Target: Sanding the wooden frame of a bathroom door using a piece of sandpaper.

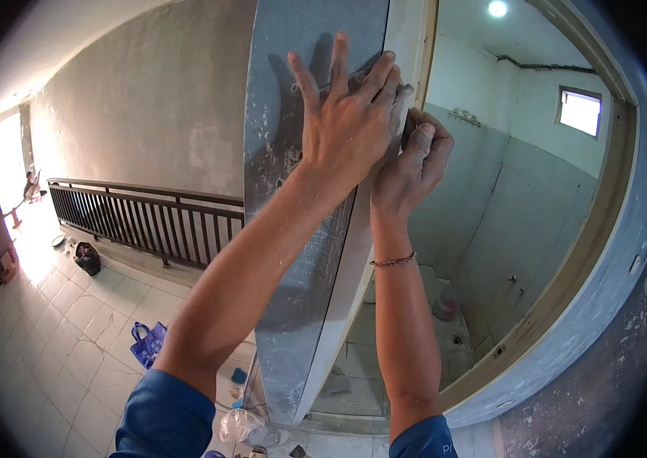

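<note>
My left hand (350, 122) lies against the narrow grey wall strip (281, 229), its fingers stretched out and spread. Its fingertips on the right side reach the pale door frame (407, 46). Just right of it and slightly lower, my right hand (415, 164) is closed in a pinch at the frame's edge. Whatever its fingers hold, if anything, is hidden. A braided bracelet (393, 261) circles my right wrist. The strip has scuffed, dark and whitish patches around my left hand.
The doorway opens onto a tiled bathroom (445, 206) with a small window (580, 112). At left, a dark railing (148, 217) runs along the tiled floor (83, 328). A blue bag (146, 345), a black bag (87, 259) and a clear plastic bag (241, 424) lie on it.
</note>
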`<action>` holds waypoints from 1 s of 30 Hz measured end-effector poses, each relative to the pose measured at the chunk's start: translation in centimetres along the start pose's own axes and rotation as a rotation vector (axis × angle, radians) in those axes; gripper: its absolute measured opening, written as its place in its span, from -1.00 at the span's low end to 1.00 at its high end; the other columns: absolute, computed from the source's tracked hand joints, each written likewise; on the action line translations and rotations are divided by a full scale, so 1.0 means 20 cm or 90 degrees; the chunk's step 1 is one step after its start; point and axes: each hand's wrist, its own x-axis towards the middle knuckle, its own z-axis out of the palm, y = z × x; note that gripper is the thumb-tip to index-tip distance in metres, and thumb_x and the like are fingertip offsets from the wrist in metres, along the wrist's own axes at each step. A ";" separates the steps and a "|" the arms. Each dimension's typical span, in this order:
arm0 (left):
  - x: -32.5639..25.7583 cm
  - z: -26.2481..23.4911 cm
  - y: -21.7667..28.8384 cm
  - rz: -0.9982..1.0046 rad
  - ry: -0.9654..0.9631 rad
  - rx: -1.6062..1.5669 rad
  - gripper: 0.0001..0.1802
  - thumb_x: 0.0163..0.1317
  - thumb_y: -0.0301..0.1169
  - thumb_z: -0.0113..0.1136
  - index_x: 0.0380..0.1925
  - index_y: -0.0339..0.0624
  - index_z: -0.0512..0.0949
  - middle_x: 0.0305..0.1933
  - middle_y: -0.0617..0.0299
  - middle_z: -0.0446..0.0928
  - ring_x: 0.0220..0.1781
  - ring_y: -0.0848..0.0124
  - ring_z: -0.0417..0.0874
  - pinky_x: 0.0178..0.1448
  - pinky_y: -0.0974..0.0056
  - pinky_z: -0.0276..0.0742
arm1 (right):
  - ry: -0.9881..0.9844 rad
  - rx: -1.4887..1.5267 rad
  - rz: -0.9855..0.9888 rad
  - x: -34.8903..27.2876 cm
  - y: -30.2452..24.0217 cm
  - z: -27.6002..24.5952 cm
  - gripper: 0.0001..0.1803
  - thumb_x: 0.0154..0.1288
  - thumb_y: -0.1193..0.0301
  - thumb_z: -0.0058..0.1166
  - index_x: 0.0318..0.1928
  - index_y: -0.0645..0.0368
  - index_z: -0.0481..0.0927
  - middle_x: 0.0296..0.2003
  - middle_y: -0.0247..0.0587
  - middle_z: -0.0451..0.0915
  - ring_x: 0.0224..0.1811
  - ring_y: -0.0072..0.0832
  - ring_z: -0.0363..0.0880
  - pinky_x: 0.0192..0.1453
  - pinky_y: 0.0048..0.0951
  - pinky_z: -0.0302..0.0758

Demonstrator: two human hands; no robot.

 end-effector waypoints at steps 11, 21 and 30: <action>0.04 -0.03 0.01 0.010 -0.027 0.006 -0.67 0.30 -0.14 0.03 -0.03 0.06 0.61 0.23 0.51 0.46 0.47 -0.06 0.08 0.21 -0.71 -0.21 | -0.014 -0.038 -0.032 -0.01 -0.01 -0.03 -0.65 0.49 0.29 -0.27 -0.08 0.36 0.44 -0.20 -0.06 0.57 -0.21 -0.41 0.54 -0.07 -0.40 0.46; 0.04 0.01 -0.01 -0.013 -0.007 -0.007 -0.62 0.34 -0.17 -0.05 0.04 -0.09 0.53 0.26 0.34 0.41 0.45 -0.09 0.11 0.31 -0.60 -0.29 | -0.006 -0.060 -0.033 -0.03 -0.02 0.00 -0.58 0.48 0.17 -0.24 -0.11 0.34 0.45 -0.22 -0.04 0.56 -0.19 -0.31 0.57 -0.10 -0.34 0.46; 0.11 -0.01 -0.01 0.002 -0.055 0.074 -0.58 0.34 -0.14 -0.04 0.12 -0.01 0.51 0.34 0.36 0.36 0.49 -0.08 0.03 0.30 -0.62 -0.34 | 0.004 -0.090 -0.071 -0.03 -0.02 0.01 -0.54 0.49 0.12 -0.26 -0.11 0.33 0.46 -0.24 -0.05 0.55 -0.23 -0.28 0.56 -0.12 -0.30 0.45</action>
